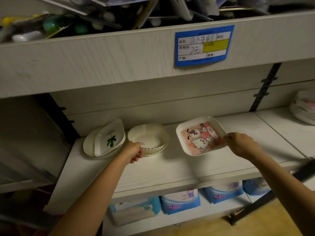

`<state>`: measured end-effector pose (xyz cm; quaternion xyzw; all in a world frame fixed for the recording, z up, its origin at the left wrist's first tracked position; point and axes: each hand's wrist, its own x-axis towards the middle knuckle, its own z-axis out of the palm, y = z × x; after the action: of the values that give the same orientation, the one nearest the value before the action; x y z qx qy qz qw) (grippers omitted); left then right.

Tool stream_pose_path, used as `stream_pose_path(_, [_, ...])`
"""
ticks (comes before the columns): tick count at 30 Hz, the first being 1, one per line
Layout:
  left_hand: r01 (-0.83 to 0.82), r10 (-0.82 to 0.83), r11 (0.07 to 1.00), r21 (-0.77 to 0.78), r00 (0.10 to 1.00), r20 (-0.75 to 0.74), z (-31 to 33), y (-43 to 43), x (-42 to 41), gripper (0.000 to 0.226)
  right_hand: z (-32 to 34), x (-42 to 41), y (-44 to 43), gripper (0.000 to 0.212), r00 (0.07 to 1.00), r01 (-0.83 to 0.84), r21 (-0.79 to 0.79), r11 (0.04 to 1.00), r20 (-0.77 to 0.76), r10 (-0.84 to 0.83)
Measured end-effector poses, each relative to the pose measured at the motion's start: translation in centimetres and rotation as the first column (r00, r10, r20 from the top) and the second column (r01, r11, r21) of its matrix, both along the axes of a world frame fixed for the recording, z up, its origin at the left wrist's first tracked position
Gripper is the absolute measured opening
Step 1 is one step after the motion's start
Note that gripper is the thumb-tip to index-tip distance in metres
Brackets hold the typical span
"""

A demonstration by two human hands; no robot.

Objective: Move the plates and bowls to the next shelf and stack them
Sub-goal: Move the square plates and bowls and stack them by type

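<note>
The left hand (134, 153) is clamping its grip on the fluted bowl (148, 139) by its rim, and the right hand (242, 145) is pinching the cartoon plate (198, 135), both on the shelf (170, 167); lifting them rightward is probably coming next.

Blue price label (204, 46) upper centre-right, jumbled packaged goods (95, 16) along top, blue XL packs (180, 202) bottom centre, wood floor (247, 225) lower right.
</note>
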<state>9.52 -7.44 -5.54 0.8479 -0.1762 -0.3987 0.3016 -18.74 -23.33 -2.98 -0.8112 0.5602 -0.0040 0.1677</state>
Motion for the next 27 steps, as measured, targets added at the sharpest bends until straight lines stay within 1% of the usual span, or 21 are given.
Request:
stream_pose_path(3, [0.012,-0.010,0.999,-0.050,0.999,0.035,0.4,0.0,0.0,0.036,-0.2,-1.1,0.2,0.029,0.999,0.035,-0.001,0.999,0.036,-0.035])
stream_pose_path(6, [0.080,-0.071,0.991,-0.102,0.993,0.096,1.2,-0.2,-0.4,0.036,-0.1,-2.7,0.4,0.030,0.993,0.088,0.009,0.996,0.075,-0.089])
stream_pose_path(10, [0.164,-0.154,0.976,-0.142,0.985,0.081,2.9,-1.2,-1.7,0.035,0.3,-5.6,1.0,0.031,0.978,0.151,0.021,0.988,0.144,-0.152])
stream_pose_path(13, [0.273,-0.262,0.954,-0.128,0.961,0.093,4.0,-2.4,-3.6,0.035,0.7,-8.4,1.2,0.030,0.957,0.231,0.021,0.973,0.176,-0.231])
stream_pose_path(16, [0.346,-0.340,0.928,-0.135,0.938,0.067,4.5,-3.9,-6.4,0.037,1.1,-11.8,1.4,0.033,0.924,0.316,0.028,0.948,0.216,-0.315])
stream_pose_path(20, [0.432,-0.433,0.887,-0.161,0.901,0.032,5.1,-6.1,-11.5,0.038,1.5,-16.9,1.7,0.035,0.891,0.380,0.020,0.925,0.263,-0.371])
stream_pose_path(24, [0.516,-0.519,0.843,-0.152,0.855,0.021,5.0,-8.5,-17.3,0.038,1.5,-22.8,2.0,0.035,0.873,0.415,-0.024,0.909,0.291,-0.391])
stream_pose_path(27, [0.567,-0.571,0.814,-0.125,0.821,0.008,4.8,-9.6,-21.6,0.036,1.9,-27.7,2.1,0.035,0.882,0.412,-0.047,0.910,0.269,-0.386])
